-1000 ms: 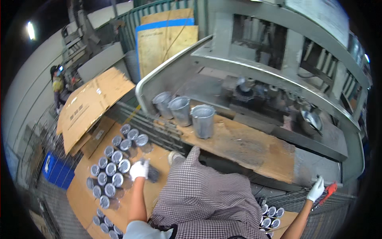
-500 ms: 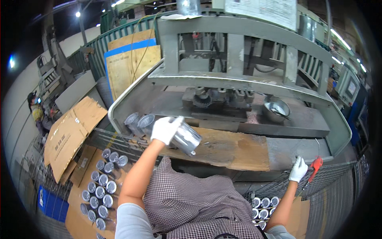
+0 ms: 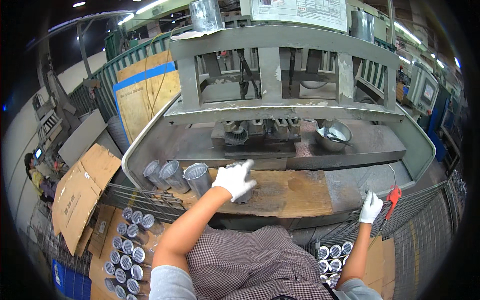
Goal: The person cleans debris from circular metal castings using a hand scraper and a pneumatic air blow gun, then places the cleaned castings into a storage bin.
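Observation:
My gloved left hand is wrapped round a grey metal cup, which stands on the brown board at the machine's front. Most of that cup is hidden behind the glove. Left of it, in a row, stand three similar open-topped metal cups. My gloved right hand is off to the right by the wire rack, its fingers closed with a small dark tip showing above them. What it holds I cannot make out. Beside it hangs a red air blow gun with a thin bent nozzle.
Behind the board is the machine's dark fixture under a grey frame. A metal bowl with white contents sits right of it. Several finished cylinders stand on cardboard at lower left, more at lower right. A person is far left.
My left hand has brought the tilted cup right and down, upright onto the board. Three cups in the row now show. My right hand stays near the blow gun, and the view has shifted.

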`<move>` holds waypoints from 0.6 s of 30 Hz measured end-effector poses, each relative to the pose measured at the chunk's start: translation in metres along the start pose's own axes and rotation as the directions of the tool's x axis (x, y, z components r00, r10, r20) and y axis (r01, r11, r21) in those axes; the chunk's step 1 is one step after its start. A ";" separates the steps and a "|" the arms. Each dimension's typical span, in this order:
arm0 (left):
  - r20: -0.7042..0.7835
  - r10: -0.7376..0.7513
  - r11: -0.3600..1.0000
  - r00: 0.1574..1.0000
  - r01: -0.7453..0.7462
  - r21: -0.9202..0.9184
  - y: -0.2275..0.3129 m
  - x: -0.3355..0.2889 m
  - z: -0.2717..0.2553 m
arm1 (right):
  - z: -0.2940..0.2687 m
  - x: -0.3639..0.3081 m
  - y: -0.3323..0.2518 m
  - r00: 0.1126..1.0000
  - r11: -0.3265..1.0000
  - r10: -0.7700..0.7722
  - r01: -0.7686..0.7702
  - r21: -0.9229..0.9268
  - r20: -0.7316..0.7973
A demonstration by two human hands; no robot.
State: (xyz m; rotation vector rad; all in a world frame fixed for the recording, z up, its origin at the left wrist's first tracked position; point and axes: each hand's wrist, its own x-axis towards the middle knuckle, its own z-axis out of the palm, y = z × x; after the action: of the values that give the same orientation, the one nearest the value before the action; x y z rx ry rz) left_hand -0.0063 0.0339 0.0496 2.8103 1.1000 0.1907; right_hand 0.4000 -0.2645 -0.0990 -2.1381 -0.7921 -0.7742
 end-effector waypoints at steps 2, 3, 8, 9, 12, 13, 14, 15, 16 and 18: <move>0.012 0.063 0.994 0.998 -0.064 0.087 -0.003 -0.001 0.012 | 0.000 -0.001 0.001 0.999 1.000 -0.020 0.020 -0.005 -0.042; -0.021 0.125 0.986 0.992 -0.122 0.116 -0.011 -0.004 0.018 | 0.000 -0.001 -0.003 0.999 1.000 -0.016 0.016 -0.006 -0.041; -0.158 0.143 0.985 0.977 -0.125 0.119 -0.022 -0.006 0.029 | 0.004 -0.002 -0.004 0.999 0.996 0.023 -0.018 0.091 -0.045; -0.220 0.143 0.980 0.965 -0.107 0.168 -0.023 -0.006 0.031 | 0.003 -0.001 -0.007 0.999 0.994 0.038 -0.035 0.108 -0.028; -0.210 0.041 0.994 0.977 -0.018 0.107 -0.019 0.003 0.035 | 0.005 0.007 0.029 0.954 0.959 0.263 -0.275 0.068 0.146; -0.240 0.046 0.989 0.970 -0.011 0.146 -0.021 0.004 0.037 | 0.005 0.014 0.027 0.994 0.991 0.099 -0.093 0.093 -0.057; -0.237 0.028 0.989 0.971 0.008 0.148 -0.023 0.001 0.039 | 0.000 0.021 0.027 0.963 0.992 -0.066 0.091 0.085 -0.261; -0.276 0.028 0.983 0.961 0.023 0.183 -0.021 -0.006 0.035 | -0.018 0.036 0.019 0.947 0.993 -0.003 -0.034 -0.110 -0.321; -0.312 0.045 0.977 0.949 0.023 0.211 -0.016 -0.011 0.031 | -0.038 0.047 0.015 0.917 0.936 0.040 -0.173 -0.306 -0.397; -0.311 0.045 0.973 0.949 0.029 0.229 -0.005 -0.015 0.024 | -0.041 0.059 0.098 0.827 0.830 0.368 -0.498 -0.250 -0.424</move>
State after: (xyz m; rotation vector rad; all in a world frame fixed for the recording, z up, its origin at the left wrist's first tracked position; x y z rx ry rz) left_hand -0.0170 0.0257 0.0244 3.0666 1.2459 0.5656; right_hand 0.4968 -0.3330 -0.0732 -2.2622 0.0563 -1.0664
